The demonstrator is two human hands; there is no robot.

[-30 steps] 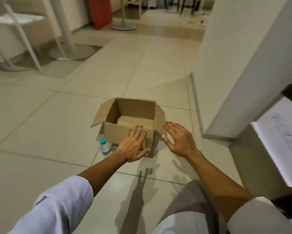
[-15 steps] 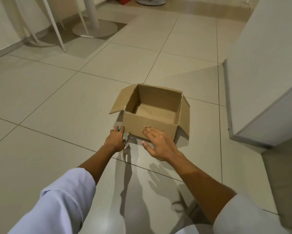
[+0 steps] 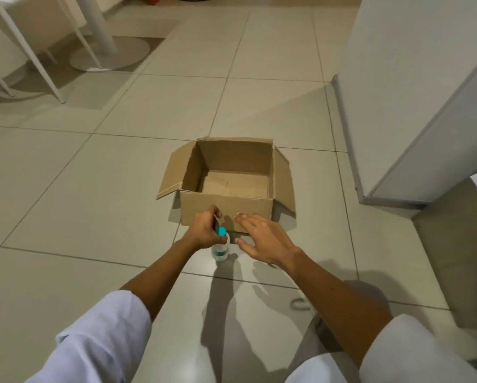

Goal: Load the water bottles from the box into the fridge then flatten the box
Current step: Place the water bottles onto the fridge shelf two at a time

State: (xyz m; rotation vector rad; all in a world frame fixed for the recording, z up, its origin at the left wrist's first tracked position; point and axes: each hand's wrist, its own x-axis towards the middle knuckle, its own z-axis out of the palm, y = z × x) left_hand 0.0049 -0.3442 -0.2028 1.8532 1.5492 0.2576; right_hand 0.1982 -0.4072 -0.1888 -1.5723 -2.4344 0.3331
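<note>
Cardboard box (image 3: 226, 214) sits on the tiled floor (image 3: 93, 189), top flaps open, nothing visible inside. Near wall faces the person.

Left hand (image 3: 204, 230) curled around the neck of a small water bottle (image 3: 220, 250), just below its teal cap (image 3: 220, 231). Bottle upright, just in front of the box's near wall; whether its base is touching the floor or just off it, cannot tell.

Right hand (image 3: 262, 239) beside the bottle, fingers straight and spread, holding nothing. Fingertips appear in front of the box's near wall; contact cannot be told.

Fridge (image 3: 414, 106), pale grey, stands to the right of the box, well apart from it. White table base (image 3: 113, 53) and chair legs (image 3: 41, 64) at upper left. White sleeves (image 3: 104, 341) on both arms.
</note>
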